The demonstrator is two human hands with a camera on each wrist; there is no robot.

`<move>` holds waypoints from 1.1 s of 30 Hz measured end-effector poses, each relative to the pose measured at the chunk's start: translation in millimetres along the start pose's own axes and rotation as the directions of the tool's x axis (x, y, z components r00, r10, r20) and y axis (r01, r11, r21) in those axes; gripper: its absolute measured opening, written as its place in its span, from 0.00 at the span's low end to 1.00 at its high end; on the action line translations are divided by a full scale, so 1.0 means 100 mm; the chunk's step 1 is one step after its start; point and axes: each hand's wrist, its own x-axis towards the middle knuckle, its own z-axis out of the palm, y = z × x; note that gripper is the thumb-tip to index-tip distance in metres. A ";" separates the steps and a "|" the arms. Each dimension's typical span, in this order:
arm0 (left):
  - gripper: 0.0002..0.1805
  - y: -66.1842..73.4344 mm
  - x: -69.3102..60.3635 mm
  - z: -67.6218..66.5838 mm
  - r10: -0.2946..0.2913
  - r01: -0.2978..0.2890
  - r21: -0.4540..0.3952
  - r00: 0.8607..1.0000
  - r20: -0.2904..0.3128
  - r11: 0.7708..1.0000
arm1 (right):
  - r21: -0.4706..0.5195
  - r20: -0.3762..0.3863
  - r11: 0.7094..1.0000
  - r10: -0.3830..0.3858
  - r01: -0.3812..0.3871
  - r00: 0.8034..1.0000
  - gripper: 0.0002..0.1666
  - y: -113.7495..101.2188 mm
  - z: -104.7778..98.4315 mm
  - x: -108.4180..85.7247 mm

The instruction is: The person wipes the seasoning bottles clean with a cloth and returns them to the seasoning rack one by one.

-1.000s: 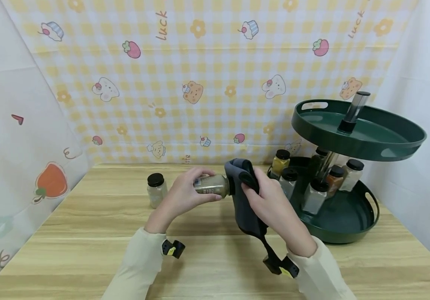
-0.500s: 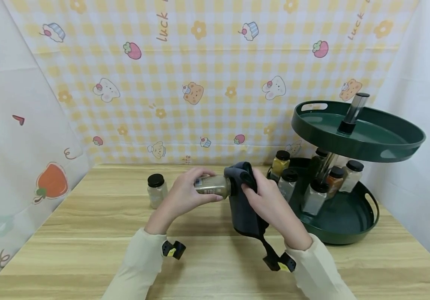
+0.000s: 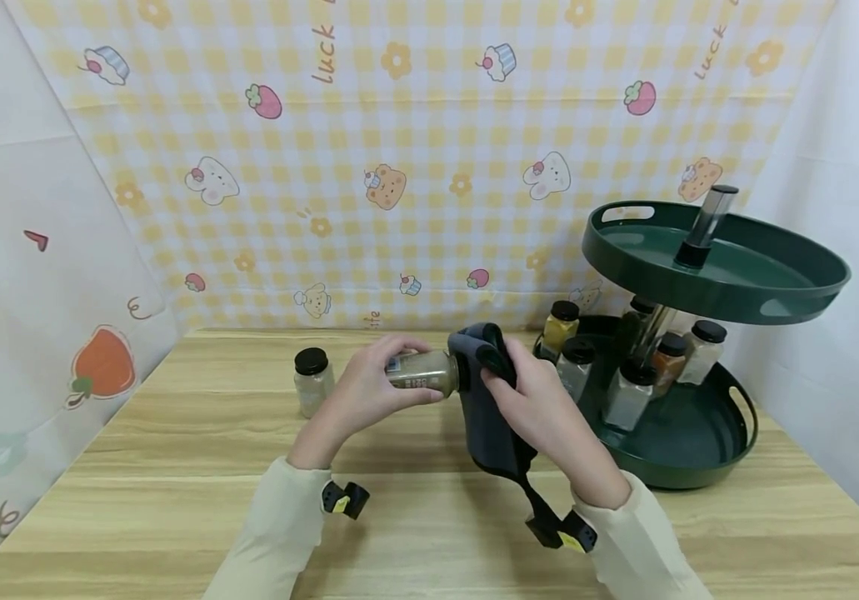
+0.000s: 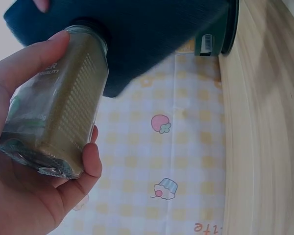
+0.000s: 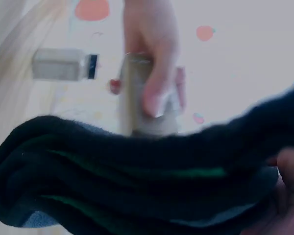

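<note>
My left hand grips a glass spice jar of greenish-brown powder, held sideways above the table. The jar's lid end points right and meets a dark grey cloth. My right hand holds that folded cloth, thumb on the near side, with its lower part hanging down. In the left wrist view, the fingers and thumb wrap around the jar, and its black lid presses against the cloth. The right wrist view is blurred; the cloth's folds hide the lid there.
A spice jar with a black lid stands on the wooden table at left. To the right is a green two-tier round rack, its lower tray holding several jars. A patterned cloth backdrop hangs behind.
The right hand and cloth shift slightly down and back against the lid end. The left hand keeps its grip on the jar, almost still.
</note>
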 end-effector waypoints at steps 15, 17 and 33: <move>0.29 0.01 0.00 0.00 0.009 -0.009 0.000 1.000 -0.004 1.000 | -0.014 0.028 1.000 -0.004 0.004 1.000 0.16 0.07 0.03 0.07; 0.29 0.02 0.00 0.00 0.015 -0.015 0.001 1.000 -0.008 1.000 | -0.017 0.046 1.000 0.004 -0.003 0.999 0.17 0.13 0.06 0.12; 0.29 0.01 -0.01 0.00 0.020 -0.020 -0.012 1.000 0.008 1.000 | -0.041 0.020 0.999 -0.024 0.025 1.000 0.15 -0.05 -0.03 -0.06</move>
